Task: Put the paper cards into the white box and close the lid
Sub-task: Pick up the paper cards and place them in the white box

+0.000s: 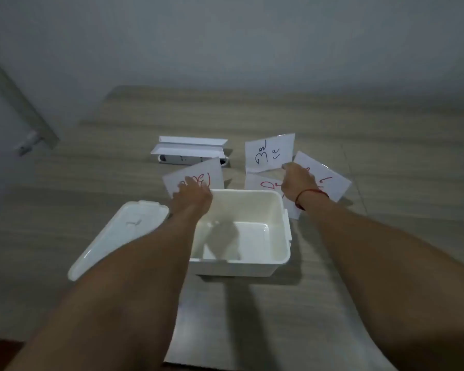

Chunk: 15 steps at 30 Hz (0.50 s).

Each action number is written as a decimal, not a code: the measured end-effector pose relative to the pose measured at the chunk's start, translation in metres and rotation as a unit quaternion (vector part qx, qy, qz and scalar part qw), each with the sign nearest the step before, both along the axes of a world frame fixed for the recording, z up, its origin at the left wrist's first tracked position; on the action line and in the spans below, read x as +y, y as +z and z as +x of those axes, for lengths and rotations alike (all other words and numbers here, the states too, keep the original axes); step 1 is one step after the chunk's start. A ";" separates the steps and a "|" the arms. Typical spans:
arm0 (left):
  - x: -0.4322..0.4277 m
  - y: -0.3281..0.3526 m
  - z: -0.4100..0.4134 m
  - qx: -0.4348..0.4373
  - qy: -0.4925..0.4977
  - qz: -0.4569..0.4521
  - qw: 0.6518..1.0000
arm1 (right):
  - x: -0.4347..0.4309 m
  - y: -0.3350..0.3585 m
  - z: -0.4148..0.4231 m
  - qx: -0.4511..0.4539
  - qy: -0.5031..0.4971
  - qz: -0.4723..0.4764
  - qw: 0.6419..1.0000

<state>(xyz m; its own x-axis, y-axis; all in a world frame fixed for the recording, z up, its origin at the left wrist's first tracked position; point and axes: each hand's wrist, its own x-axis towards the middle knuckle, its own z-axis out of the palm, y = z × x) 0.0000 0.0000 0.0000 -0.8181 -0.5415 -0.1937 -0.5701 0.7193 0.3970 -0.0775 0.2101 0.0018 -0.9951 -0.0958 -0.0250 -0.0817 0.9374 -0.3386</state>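
The open white box stands in the middle of the wooden table with nothing inside. Its lid lies flat to the left, partly under my left forearm. My left hand grips a card with red writing just behind the box's far left corner. My right hand pinches the lower edge of a card with blue writing, lifted and tilted. Two more cards lie under that hand: one with red writing and one at the right.
A white cardboard box with an open flap lies behind the cards. The wooden table runs back to a grey wall. A red cord circles my right wrist.
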 end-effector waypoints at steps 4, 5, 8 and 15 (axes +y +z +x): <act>0.000 -0.020 -0.006 0.016 0.021 -0.038 0.999 | 0.011 -0.030 -0.019 -0.022 -0.027 0.032 0.999; 0.000 -0.024 -0.006 0.022 0.022 -0.041 0.999 | 0.012 -0.036 -0.021 -0.032 -0.022 0.042 0.998; -0.003 -0.033 -0.008 0.028 0.037 -0.037 0.998 | 0.019 -0.050 -0.026 -0.017 0.003 0.069 0.997; -0.006 -0.036 -0.007 0.016 0.055 -0.010 0.998 | 0.015 -0.045 -0.020 0.037 0.014 0.076 0.996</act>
